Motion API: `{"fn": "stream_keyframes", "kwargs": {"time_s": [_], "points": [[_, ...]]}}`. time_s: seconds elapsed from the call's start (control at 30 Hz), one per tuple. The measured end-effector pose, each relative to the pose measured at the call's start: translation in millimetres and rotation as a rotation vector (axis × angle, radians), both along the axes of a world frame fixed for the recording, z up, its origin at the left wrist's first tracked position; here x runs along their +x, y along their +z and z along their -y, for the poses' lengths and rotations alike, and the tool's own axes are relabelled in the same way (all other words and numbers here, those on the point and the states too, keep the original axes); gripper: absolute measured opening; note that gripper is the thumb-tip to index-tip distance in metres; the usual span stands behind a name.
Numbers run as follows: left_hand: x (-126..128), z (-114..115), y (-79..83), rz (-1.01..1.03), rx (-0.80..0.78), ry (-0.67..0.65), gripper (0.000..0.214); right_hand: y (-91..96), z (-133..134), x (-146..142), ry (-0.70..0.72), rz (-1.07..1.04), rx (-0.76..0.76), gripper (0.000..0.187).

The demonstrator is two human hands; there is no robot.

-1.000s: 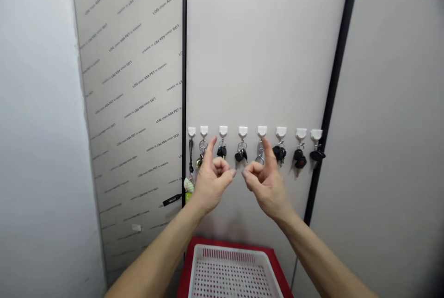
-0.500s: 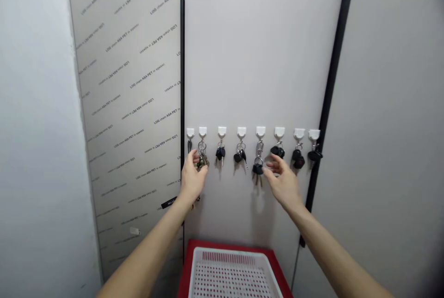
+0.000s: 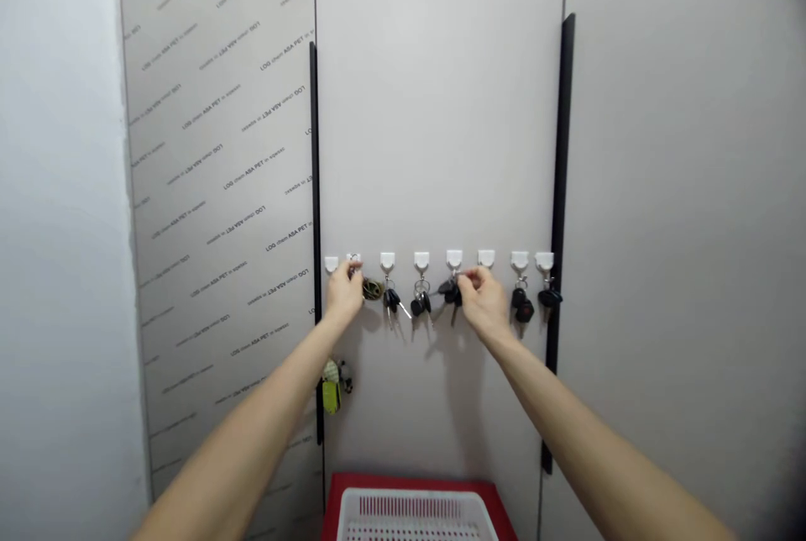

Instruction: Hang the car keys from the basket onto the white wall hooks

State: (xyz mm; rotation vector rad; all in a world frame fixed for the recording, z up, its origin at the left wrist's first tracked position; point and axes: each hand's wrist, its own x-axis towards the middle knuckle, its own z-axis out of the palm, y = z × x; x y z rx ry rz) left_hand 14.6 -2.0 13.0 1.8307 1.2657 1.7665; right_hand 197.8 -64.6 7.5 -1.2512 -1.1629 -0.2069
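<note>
Several white hooks run in a row across a pale cabinet panel. My left hand [image 3: 345, 296] is closed at the second hook [image 3: 353, 259], gripping a bunch of brass-coloured keys [image 3: 373, 289] that sticks out on its right; part of the ring hides behind the fingers. At the fifth hook [image 3: 454, 258], my right hand [image 3: 486, 302] pinches a bunch of black-headed keys [image 3: 449, 291], which tilts to the left. Between the hands hang two other key bunches, one on the third hook [image 3: 387, 260] and one on the fourth hook [image 3: 421, 260].
Further right hang black key fobs [image 3: 522, 306] and another black-headed bunch [image 3: 550, 297]. A yellow-green tag [image 3: 331, 396] dangles lower left by a black handle strip [image 3: 316, 213]. Below stands a white perforated basket [image 3: 409, 495] on a red surface [image 3: 497, 501].
My left hand has risen to hook height with the brass keys. My right hand has moved in and closed on the black-headed keys, pulling them askew. The camera view has shifted.
</note>
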Motion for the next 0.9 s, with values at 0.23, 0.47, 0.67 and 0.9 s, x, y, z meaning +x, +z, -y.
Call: {"fn": "stream_keyframes", "kwargs": {"time_s": [0.23,0.47,0.67,0.9], "points": [[-23,-1,9.9,-0.037,0.031,0.088,0.021,-0.9,-3,-10,0.290,0.018,-0.173,0.025],[-37,-3,23.2,-0.327,-0.112,-0.007,0.018,-32.0,-19,-23,0.143,0.082,-0.323,0.023],[-32,-3,39.3,-0.413,-0.088,-0.050,0.019,9.2,-17,-26,0.225,0.002,-0.080,0.025],[-27,7,50.2,-0.771,-0.142,-0.047,0.011,37.9,-11,-12,0.218,0.235,-0.226,0.020]]}}
